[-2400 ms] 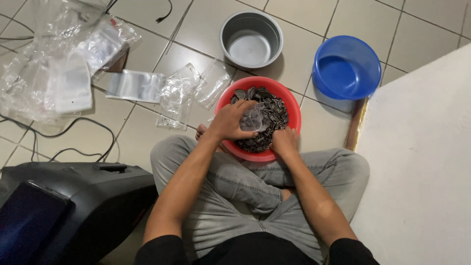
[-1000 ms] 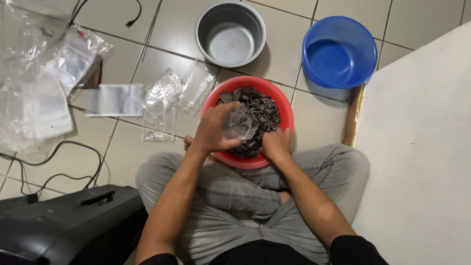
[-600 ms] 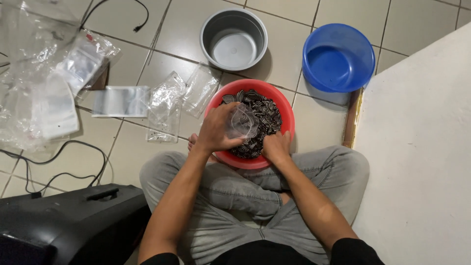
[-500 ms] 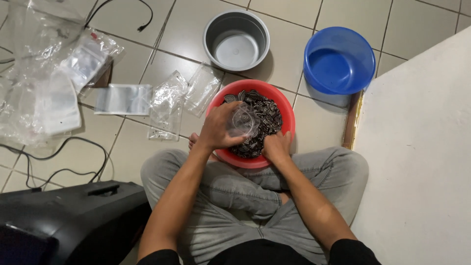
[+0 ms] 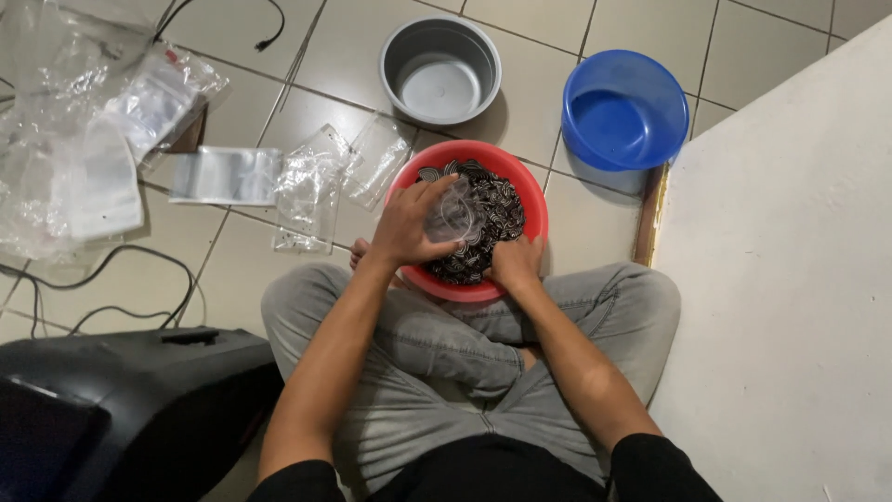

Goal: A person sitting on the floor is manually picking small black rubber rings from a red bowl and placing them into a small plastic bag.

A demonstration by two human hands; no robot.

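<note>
I am sitting cross-legged on a floor (image 5: 279,251) of pale square tiles with thin dark lines between them. The red bowl (image 5: 533,200) sits on the floor just past my knees, and it is full of dark striped seeds (image 5: 492,209). My left hand (image 5: 409,228) is over the red bowl and is closed around a small clear bag (image 5: 455,216), right above the seeds. My right hand (image 5: 516,263) rests on the near rim of the red bowl with its fingers in the seeds; I cannot tell if it grips anything.

Beyond the red bowl stands a grey metal pot (image 5: 439,70). Beyond it and to the right stands a blue bowl (image 5: 624,112). Left of the red bowl lie more clear bags (image 5: 311,186), and farther left a big crinkly heap of plastic (image 5: 74,139). A black machine (image 5: 121,409) with a black cord (image 5: 111,279) sits near my left knee. A white wall (image 5: 790,279) rises to the right of the red bowl.
</note>
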